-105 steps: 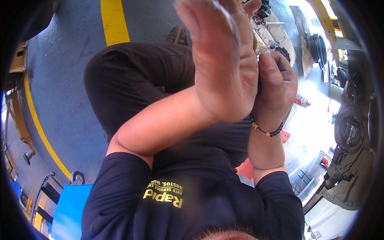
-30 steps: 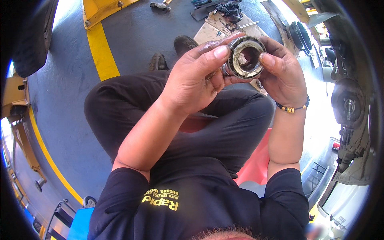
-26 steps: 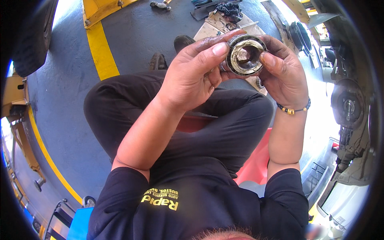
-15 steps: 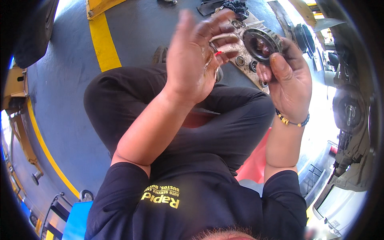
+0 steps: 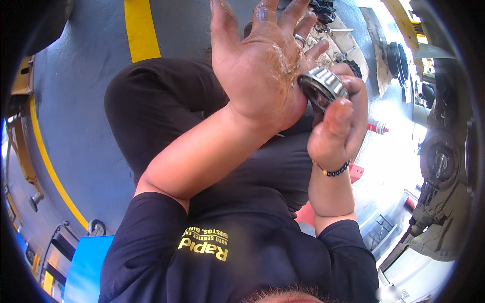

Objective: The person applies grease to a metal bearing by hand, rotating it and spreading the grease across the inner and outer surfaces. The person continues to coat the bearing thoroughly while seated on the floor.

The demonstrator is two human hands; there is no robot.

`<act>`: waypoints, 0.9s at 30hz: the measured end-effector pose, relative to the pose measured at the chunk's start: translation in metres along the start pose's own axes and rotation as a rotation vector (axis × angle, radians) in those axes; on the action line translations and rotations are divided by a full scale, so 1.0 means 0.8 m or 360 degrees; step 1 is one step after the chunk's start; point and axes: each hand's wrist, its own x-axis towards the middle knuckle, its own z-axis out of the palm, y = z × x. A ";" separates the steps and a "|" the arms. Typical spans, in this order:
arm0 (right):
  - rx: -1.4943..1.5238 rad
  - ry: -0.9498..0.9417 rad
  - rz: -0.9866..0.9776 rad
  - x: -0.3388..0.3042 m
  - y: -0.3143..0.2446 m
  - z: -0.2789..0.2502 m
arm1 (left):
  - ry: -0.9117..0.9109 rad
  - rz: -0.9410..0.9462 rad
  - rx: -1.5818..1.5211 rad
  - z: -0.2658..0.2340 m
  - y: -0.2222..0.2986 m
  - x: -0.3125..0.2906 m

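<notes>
My left hand (image 5: 262, 70) is open, palm up and fingers spread, in front of my crossed legs. Pale, smeared grease streaks the palm below the little finger, and a ring sits on one finger. My right hand (image 5: 338, 123) grips a tapered roller bearing (image 5: 329, 81) between thumb and fingers. The bearing is tilted, its shiny rollers facing up and its near edge against or very close to the greasy side of my left palm. My right fingertips are partly hidden behind it.
Beyond my hands lies a dirty board (image 5: 353, 38) with metal parts and a dark crumpled cloth (image 5: 323, 10). A red and white can (image 5: 377, 128) lies to the right. A vehicle's wheel hub (image 5: 440, 162) stands at far right. Yellow stripes (image 5: 142, 33) cross the blue-grey floor.
My right hand has brought the bearing left and down to my left palm, turning it so the rollers show. My left hand has shifted slightly right, its palm now turned more upward.
</notes>
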 end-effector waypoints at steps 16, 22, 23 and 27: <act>-0.0298 0.0056 0.0035 0.018 -0.015 0.005 | -0.0257 0.0185 0.0371 -0.002 0.004 -0.001; -0.0465 0.0151 0.0017 0.029 -0.019 -0.002 | -0.0264 0.0160 0.0411 -0.001 0.000 0.000; -0.0543 0.0129 -0.0014 0.027 -0.015 -0.003 | -0.0262 0.0158 0.0411 -0.001 -0.002 -0.001; -0.0175 -0.0065 0.0026 0.017 -0.025 -0.003 | -0.0264 0.0168 0.0434 -0.001 0.000 0.004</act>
